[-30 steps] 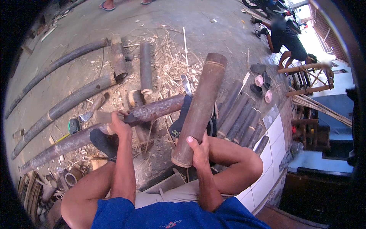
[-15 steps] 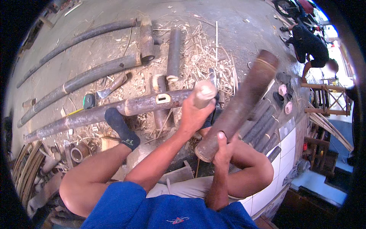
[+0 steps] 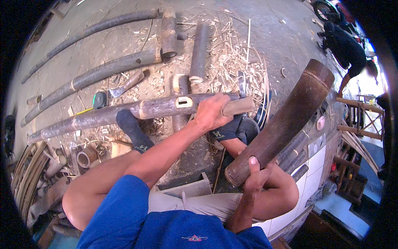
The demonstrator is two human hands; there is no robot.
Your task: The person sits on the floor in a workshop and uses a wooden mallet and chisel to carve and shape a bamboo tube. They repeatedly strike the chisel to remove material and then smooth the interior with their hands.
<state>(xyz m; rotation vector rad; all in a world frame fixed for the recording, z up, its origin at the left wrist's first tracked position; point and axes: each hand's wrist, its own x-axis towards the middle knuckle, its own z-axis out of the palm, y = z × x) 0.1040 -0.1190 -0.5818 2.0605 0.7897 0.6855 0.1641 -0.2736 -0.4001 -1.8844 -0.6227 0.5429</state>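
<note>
Gripping the long notched bamboo pole [image 3: 166, 108] near its cut end, our left hand [image 3: 212, 113] wraps tight to steady it above the littered ground [image 3: 124, 45]. Our right hand [image 3: 256, 174] clasps a thick dark bamboo section [image 3: 286, 122], tilted clear of our knees.

Dark brown bamboo tube [image 3: 282, 124], blue shirt [image 3: 166, 226], black sock [image 3: 132, 130]

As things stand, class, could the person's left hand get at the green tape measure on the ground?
Probably not at once: the left hand is closed on the long brown bamboo pole with the rectangular slot, and the green tape measure lies beyond that pole, farther left.
</note>
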